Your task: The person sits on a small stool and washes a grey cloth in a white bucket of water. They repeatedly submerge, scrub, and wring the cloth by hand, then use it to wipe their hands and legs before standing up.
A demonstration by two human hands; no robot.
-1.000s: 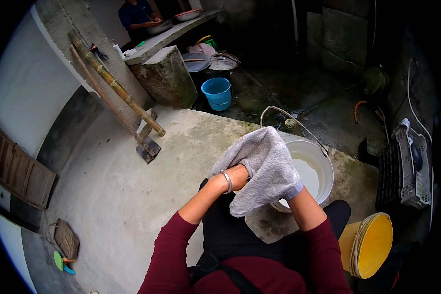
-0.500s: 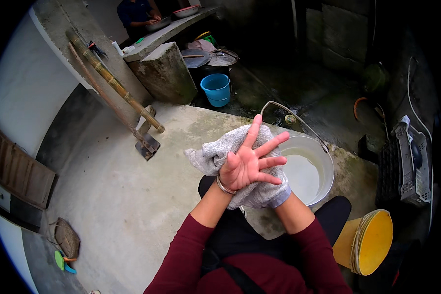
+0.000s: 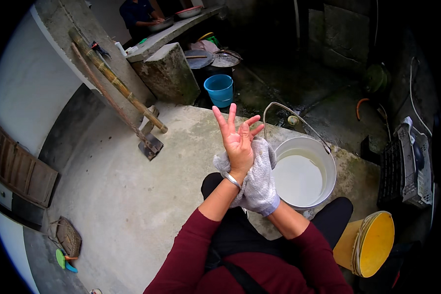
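Note:
My left hand [image 3: 239, 142] is bare and raised, its fingers spread and pointing away from me. A silver bangle [image 3: 232, 180] sits on that wrist. A grey terry glove [image 3: 259, 182] with a smooth cuff covers my right hand [image 3: 260, 169]. That gloved hand presses against the base of my left hand and wraps behind it, with grey fabric showing on both sides. Its separate fingers are hidden by the fabric. Just right of my hands stands a metal bucket [image 3: 331, 169] holding cloudy, pale liquid, its wire handle raised.
A yellow bucket [image 3: 350, 242] leans by my right knee. Black plastic crates [image 3: 402, 166] stand at the right. A blue bucket [image 3: 219, 90] is farther ahead. Left lie a hoe [image 3: 151, 147], a bamboo pole [image 3: 117, 83] and a woven basket [image 3: 68, 236]. Another person [image 3: 136, 13] works at the far ledge.
My left hand has turned and tipped upward, its fingers shifting left and away from me. The gloved right hand has moved down around its base, and less loose fabric shows at the left.

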